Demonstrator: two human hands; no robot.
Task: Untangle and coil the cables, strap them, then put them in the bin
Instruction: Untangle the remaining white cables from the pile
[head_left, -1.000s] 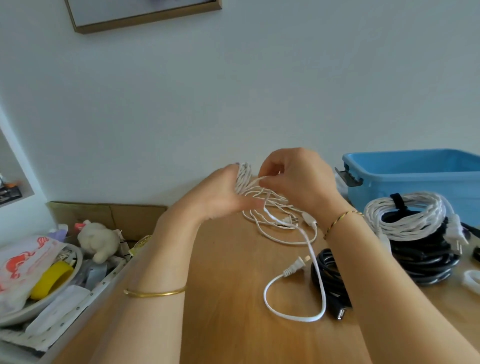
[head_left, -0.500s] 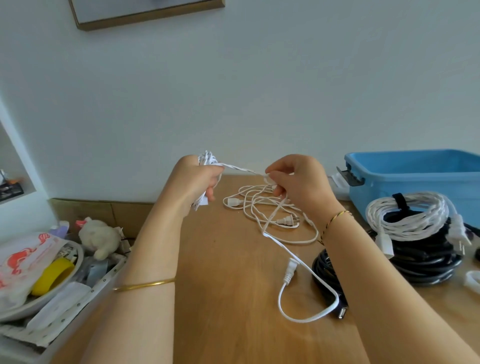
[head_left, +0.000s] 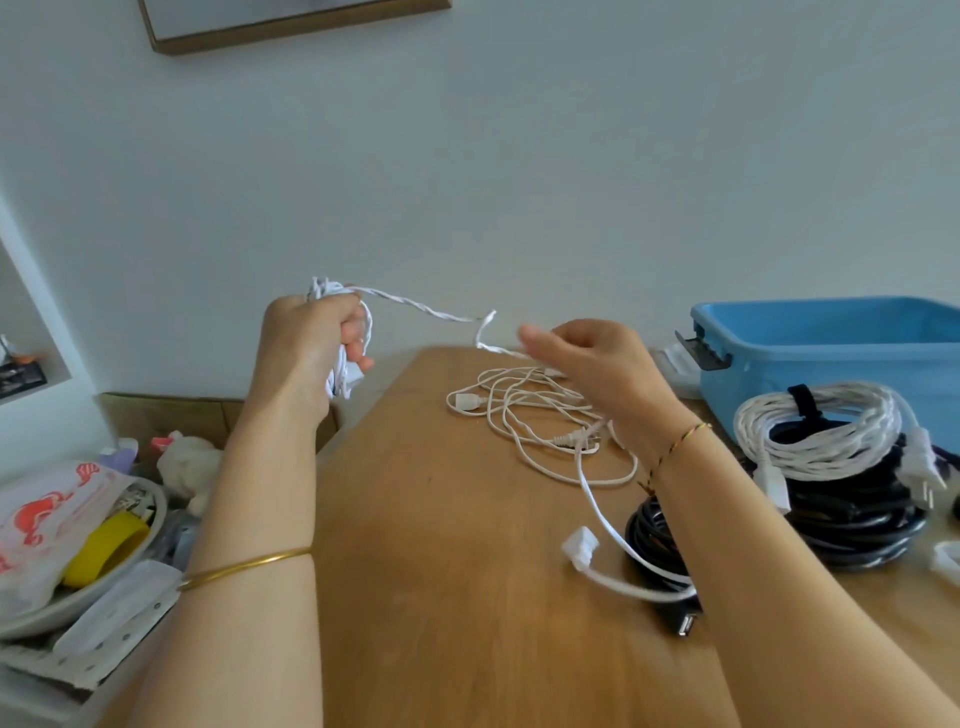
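Note:
My left hand (head_left: 311, 353) is a raised fist shut on a small bundle of white twisted cable (head_left: 332, 291). One strand (head_left: 415, 306) runs right from that fist through the air, kinks, and drops into the curled fingers of my right hand (head_left: 592, 369), which holds it loosely. Under my right hand a loose tangle of thin white cable (head_left: 519, 415) lies on the wooden table (head_left: 441, 545). A flat white cable with a plug (head_left: 579, 545) trails toward me. The blue bin (head_left: 831, 343) stands at the far right.
A white coil with a black strap (head_left: 821, 431) rests on a black coil (head_left: 857, 525) before the bin. Another black cable with a USB end (head_left: 654, 540) lies by my right forearm. Left of the table: a bowl with yellow tape (head_left: 104, 545), a plush toy (head_left: 187, 462), a cardboard box (head_left: 166, 415).
My hands have moved apart. The left fist rose and went left with the bundle, drawing a strand out of the tangle. The right hand's pinch has loosened.

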